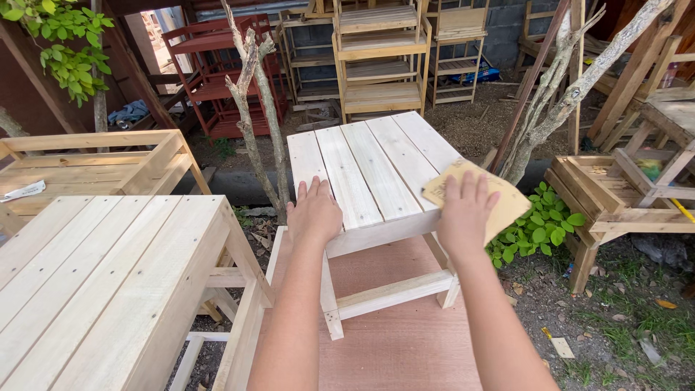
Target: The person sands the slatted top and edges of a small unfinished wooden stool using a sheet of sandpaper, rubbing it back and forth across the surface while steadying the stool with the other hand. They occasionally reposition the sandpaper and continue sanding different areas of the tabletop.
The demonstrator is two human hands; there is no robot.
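A small pale wooden table point(362, 156) with a slatted top stands on a reddish plywood board point(394, 347) in front of me. My left hand point(313, 212) lies flat on the table's near left corner, fingers together, holding nothing. My right hand point(465, 210) presses a tan sheet of sandpaper point(507, 199) against the near right corner of the top, with part of the sheet sticking out past the edge.
A larger slatted wooden table point(108, 282) stands close at my left, with a bench-like frame point(94, 163) behind it. Thin tree trunks point(253, 108) rise beside the small table. Stacked wooden shelves point(380, 58) stand behind, more wooden furniture point(615, 195) at right, a green plant point(539, 228) below.
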